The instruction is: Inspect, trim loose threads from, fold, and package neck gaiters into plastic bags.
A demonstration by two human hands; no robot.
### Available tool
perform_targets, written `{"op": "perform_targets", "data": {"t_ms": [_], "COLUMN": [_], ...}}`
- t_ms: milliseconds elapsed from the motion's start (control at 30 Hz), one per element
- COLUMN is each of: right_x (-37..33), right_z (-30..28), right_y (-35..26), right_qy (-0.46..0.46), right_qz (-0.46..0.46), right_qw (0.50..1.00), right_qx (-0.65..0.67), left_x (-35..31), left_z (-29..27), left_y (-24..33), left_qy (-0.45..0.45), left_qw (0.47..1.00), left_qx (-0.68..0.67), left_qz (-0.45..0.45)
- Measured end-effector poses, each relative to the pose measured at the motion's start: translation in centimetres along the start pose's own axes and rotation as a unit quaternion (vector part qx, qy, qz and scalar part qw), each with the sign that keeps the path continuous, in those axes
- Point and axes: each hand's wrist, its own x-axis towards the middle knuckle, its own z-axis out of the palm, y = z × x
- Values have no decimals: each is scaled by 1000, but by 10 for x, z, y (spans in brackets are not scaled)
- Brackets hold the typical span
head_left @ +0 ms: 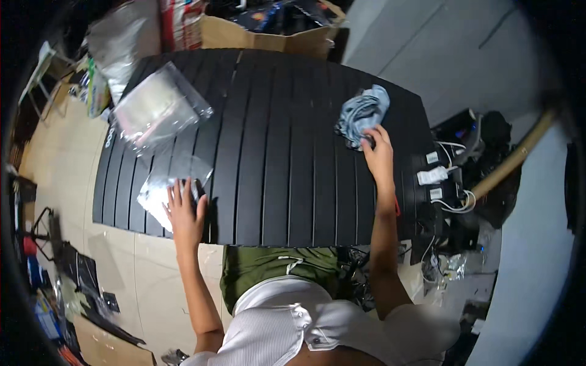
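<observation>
My left hand lies flat with its fingers spread on a clear plastic bag at the table's near left edge. Beyond it, a stack of clear plastic bags rests at the far left, some with a pale sheet-like look inside. On the right side of the table sits a crumpled bundle of light blue, denim-like fabric with dark parts along its near side. My right hand has its thumb and fingers closed on the bundle's near edge. What exactly the fingertips pinch is partly hidden.
The black slatted table spans the middle. Power strips with a white plug and cables stand against its right edge. Behind it are an open cardboard box and a grey sack. A wooden pole leans at the right.
</observation>
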Motion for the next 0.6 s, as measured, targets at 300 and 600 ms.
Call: {"op": "perform_targets", "data": {"t_ms": [300,600], "right_x": [28,94], "right_z": [15,-74], "right_y": [36,55], "right_qy": [20,-94], "right_qz": [-10,84], "right_qw": [999,992], "right_qx": [-31,3], "left_x": [-3,8], "left_z": [1,16], "left_y": [27,30], "left_qy": [-11,-10], "left_qw": [994,996], "left_qx": [-95,-81], "left_qz": [54,44]}}
